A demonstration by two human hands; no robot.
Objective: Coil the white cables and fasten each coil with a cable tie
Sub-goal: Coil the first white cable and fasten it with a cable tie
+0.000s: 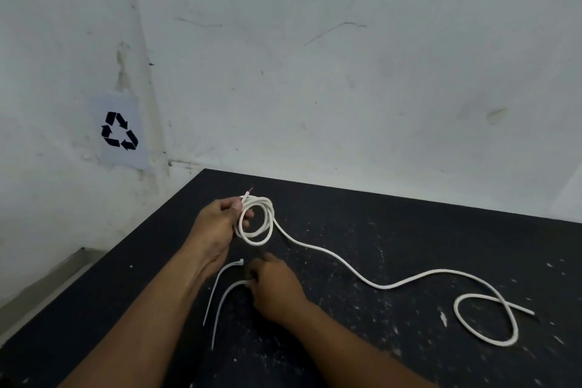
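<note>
My left hand (pixel 217 230) grips a small coil (pixel 261 227) of white cable just above the black table (pixel 346 205). A short cable end with a reddish tip sticks up from the coil. The uncoiled part of the white cable (pixel 393 285) trails right across the table and ends in a loose loop (pixel 486 321) at the right. Two white cable ties lie near me. My right hand (pixel 274 287) pinches the head end of the nearer cable tie (pixel 220 309). The other cable tie (pixel 220 280) lies loose beside it.
The black table is scuffed with white specks. A pale wall stands behind it, and a recycling sign (pixel 119 131) is stuck on the left wall. The table's left edge drops to a light floor (pixel 47 277).
</note>
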